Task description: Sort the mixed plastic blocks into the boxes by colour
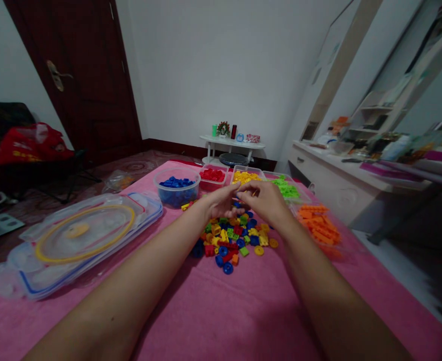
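Observation:
My left hand [224, 201] is held over a mixed heap of building blocks [236, 235], its palm turned inward and its curled fingers apart. Close against its fingertips is my right hand [266, 198], with thumb and fingers drawn together in a pinch. What the right hand pinches, if anything, is too small to make out. Below both hands lie red, blue, yellow, green and orange blocks and small round wheels, such as a blue wheel [228, 268] at the near edge. The hands hide the far part of the heap.
Behind the heap stand a round tub of blue blocks [176, 200] and boxes of red [212, 175], yellow [246, 176] and green blocks [286, 188]. An orange-block box [320, 228] is at right. Stacked lids [85, 235] lie left on the pink cloth [221, 316].

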The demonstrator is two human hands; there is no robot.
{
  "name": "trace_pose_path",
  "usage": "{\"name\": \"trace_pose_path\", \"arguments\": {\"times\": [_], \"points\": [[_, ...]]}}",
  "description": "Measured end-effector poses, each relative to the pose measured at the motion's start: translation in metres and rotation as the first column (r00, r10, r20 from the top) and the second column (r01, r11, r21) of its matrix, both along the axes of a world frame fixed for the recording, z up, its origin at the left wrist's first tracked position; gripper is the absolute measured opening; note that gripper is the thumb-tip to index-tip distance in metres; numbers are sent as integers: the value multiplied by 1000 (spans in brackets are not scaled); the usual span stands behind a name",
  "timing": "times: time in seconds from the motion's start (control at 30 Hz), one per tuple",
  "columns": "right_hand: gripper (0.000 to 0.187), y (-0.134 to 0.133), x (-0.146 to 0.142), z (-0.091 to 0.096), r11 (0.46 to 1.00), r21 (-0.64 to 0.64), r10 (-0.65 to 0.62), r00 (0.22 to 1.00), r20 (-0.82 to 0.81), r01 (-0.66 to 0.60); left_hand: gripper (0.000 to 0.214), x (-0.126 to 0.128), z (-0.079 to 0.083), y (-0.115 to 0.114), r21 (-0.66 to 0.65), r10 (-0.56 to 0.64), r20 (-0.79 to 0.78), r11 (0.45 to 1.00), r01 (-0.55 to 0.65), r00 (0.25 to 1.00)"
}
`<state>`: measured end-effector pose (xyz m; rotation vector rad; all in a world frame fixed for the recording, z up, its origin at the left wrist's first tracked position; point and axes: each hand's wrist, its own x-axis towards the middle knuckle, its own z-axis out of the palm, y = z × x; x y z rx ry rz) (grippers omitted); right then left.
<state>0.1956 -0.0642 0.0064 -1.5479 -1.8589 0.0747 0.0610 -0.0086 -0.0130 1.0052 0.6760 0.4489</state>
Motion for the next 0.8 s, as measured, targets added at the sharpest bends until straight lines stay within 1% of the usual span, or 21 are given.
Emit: {"name": "trace_pose_path", "arguments": {"times": [0.03, 0.1, 0.17, 0.2, 0.23, 0.27, 0.3, 0.33, 0.37, 0.4, 0.43, 0.47, 0.5, 0.53, 0.57, 0.6, 0.67, 0.73, 0.8], "points": [[20, 1, -1, -1, 1000, 27, 4, 1000, -16, -3, 40, 2, 0, -2, -54, -19, 57, 998, 22, 998], [21, 1, -1, -3, 997, 78, 6, 999, -31, -3, 36, 4, 3, -4, -117, -17, 136, 993, 33, 991], [22, 2, 2, -3, 990, 138, -16, 998, -53, 23, 28, 2, 8, -1, -118, 18, 162, 993, 1, 987], [22, 3, 4, -3, 986, 163, -31, 998, -63, 41, 24, -2, 12, 1, -85, 58, 160, 995, -45, 985], [21, 3, 7, -2, 982, 178, -45, 996, -71, 58, 21, -6, 15, 5, -25, 127, 149, 992, -124, 981], [21, 4, 10, -2, 980, 184, -61, 995, -77, 75, 20, -12, 19, 10, 67, 224, 131, 970, -234, 966], [20, 5, 12, -2, 979, 184, -77, 994, -79, 90, 19, -20, 22, 16, 189, 346, 111, 913, -362, 932], [19, 6, 15, -3, 979, 178, -91, 993, -77, 103, 18, -29, 24, 22, 334, 481, 99, 808, -485, 871], [19, 7, 17, -5, 979, 167, -106, 992, -72, 117, 18, -38, 25, 29, 491, 618, 90, 655, -574, 781], [19, 9, 19, -8, 980, 151, -122, 991, -63, 130, 18, -48, 25, 35, 644, 735, 91, 472, -603, 672], [20, 11, 20, -13, 982, 128, -135, 990, -49, 141, 21, -58, 24, 41, 765, 816, 99, 304, -567, 570], [20, 13, 22, -19, 984, 101, -146, 989, -32, 149, 24, -66, 23, 45, 858, 861, 81, 195, -475, 501], [19, 16, 24, -25, 986, 71, -153, 988, -14, 153, 26, -73, 21, 49, 918, 888, 55, 134, -372, 456], [19, 20, 26, -32, 988, 41, -151, 988, 1, 151, 29, -76, 19, 51, 954, 900, 19, 114, -278, 435], [19, 23, 29, -40, 990, 11, -142, 990, 12, 142, 30, -77, 16, 52, 972, 902, -17, 115, -204, 431], [20, 27, 32, -47, 992, -16, -127, 992, 20, 127, 31, -76, 14, 51, 981, 897, -40, 119, -154, 440], [23, 36, 38, -59, 995, -54, -87, 996, 29, 89, 32, -65, 8, 48, 989, 867, -59, 119, -91, 495], [28, 43, 43, -68, 996, -74, -42, 999, 35, 44, 32, -49, 0, 44, 992, 811, -94, 125, -15, 578], [32, 50, 44, -74, 997, -82, -6, 999, 37, 10, 34, -33, -11, 40, 986, 740, -163, 140, 89, 653]]}}
